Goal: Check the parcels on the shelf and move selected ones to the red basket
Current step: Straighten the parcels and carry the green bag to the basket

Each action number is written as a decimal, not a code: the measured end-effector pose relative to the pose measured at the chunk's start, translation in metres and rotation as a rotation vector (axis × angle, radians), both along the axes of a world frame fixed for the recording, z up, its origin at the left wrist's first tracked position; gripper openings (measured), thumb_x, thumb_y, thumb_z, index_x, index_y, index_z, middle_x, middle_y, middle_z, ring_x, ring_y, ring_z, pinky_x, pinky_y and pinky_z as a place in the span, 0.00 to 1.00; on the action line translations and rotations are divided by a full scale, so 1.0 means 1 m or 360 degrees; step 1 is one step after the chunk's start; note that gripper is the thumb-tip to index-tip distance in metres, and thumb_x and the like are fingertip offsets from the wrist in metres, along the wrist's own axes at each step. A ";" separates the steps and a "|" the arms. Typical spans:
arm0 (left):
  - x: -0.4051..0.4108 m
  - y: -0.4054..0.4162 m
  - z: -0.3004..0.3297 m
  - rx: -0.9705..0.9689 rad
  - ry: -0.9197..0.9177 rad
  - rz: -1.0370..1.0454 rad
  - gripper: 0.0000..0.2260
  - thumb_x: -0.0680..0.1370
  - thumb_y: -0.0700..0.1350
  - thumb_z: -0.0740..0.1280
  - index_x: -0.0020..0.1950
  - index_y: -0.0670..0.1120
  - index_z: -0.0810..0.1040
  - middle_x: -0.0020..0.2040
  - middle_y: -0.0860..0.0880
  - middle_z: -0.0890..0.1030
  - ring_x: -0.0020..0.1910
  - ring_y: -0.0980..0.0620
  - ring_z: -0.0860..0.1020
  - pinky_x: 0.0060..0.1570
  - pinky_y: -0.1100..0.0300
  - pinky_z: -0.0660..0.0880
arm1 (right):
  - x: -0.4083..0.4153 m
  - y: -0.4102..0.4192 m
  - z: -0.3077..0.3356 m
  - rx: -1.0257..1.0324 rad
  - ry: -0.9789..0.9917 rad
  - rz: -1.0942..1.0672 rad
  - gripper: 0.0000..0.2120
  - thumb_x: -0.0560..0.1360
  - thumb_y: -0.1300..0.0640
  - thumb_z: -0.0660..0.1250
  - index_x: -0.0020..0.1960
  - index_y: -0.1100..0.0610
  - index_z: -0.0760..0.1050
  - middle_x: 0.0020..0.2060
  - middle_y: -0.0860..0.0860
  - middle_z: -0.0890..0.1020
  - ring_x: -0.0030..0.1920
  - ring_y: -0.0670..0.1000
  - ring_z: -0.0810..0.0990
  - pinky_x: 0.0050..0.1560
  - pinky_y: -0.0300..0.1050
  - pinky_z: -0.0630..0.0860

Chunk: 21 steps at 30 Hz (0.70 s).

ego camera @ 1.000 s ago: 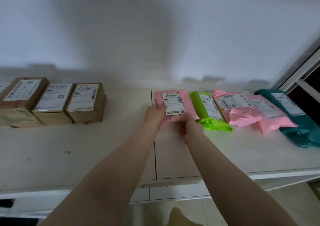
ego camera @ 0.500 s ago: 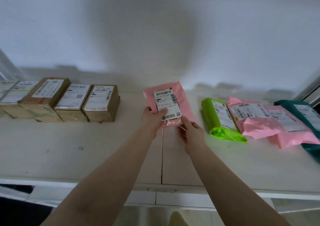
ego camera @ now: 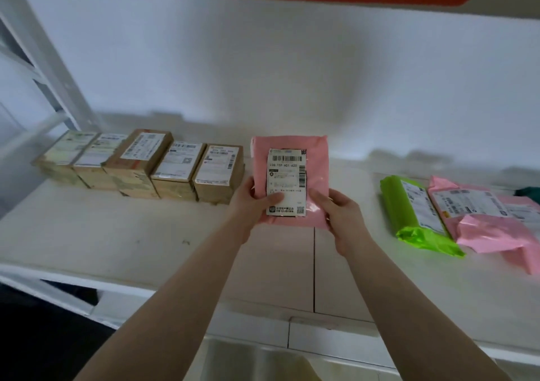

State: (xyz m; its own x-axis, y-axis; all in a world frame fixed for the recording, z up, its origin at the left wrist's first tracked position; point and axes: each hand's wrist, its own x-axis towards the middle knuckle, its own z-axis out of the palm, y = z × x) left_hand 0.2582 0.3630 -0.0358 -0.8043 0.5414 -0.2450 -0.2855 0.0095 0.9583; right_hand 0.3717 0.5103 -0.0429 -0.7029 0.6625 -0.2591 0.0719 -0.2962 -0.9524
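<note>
Holding a flat pink plastic mailer bag (ego camera: 317, 161) upright above the white shelf (ego camera: 117, 234), label side facing the camera. Gripping its lower left edge with the left hand (ego camera: 252, 202), thumb lying across the bottom of the white shipping label (ego camera: 287, 185), the other fingers tucked behind and out of sight. Pinching the lower right edge with the right hand (ego camera: 342, 214), fingers curled round the plastic.

Probably reading the label at this stage, so worth keeping the bag flat and steady, tilted toward the eyes, and sliding the left thumb clear of the printed lines. Gripping by the edges only, since thin film is likely buckling and slipping under a loose hold.

Sitting to the left, a row of brown cardboard boxes (ego camera: 175, 167) with labels up; lying to the right, a lime-green plastic mailer (ego camera: 409, 208) touching another pink mailer (ego camera: 479, 223). Showing no red basket anywhere, so, if selected, needing a look round before carrying.
</note>
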 end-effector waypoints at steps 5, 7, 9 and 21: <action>-0.007 -0.016 0.004 0.0032 0.0015 -0.0073 0.20 0.71 0.38 0.76 0.61 0.46 0.77 0.54 0.48 0.85 0.47 0.49 0.85 0.43 0.52 0.83 | -0.010 -0.019 -0.002 -0.0001 0.0052 0.0022 0.16 0.72 0.61 0.75 0.59 0.61 0.81 0.50 0.55 0.87 0.50 0.58 0.86 0.50 0.52 0.83; -0.009 -0.022 0.006 0.0063 0.0009 -0.0089 0.18 0.72 0.39 0.75 0.61 0.46 0.77 0.53 0.49 0.85 0.46 0.51 0.85 0.39 0.56 0.82 | -0.012 -0.024 -0.001 -0.0036 0.0090 0.0027 0.16 0.72 0.62 0.75 0.59 0.62 0.81 0.50 0.56 0.87 0.49 0.57 0.87 0.45 0.49 0.84; -0.012 -0.027 0.008 0.0070 0.0026 -0.0093 0.19 0.73 0.39 0.74 0.62 0.46 0.77 0.54 0.49 0.85 0.48 0.50 0.85 0.40 0.55 0.82 | -0.014 -0.029 -0.002 -0.0043 0.0108 0.0031 0.16 0.72 0.62 0.74 0.59 0.63 0.81 0.50 0.56 0.87 0.49 0.58 0.86 0.47 0.50 0.84; -0.024 -0.044 0.009 0.0102 0.0058 -0.0094 0.18 0.73 0.36 0.73 0.61 0.47 0.78 0.54 0.49 0.85 0.49 0.49 0.84 0.41 0.53 0.83 | -0.024 -0.048 -0.005 -0.0018 0.0161 0.0015 0.15 0.72 0.64 0.74 0.58 0.63 0.81 0.51 0.58 0.86 0.53 0.62 0.85 0.55 0.60 0.81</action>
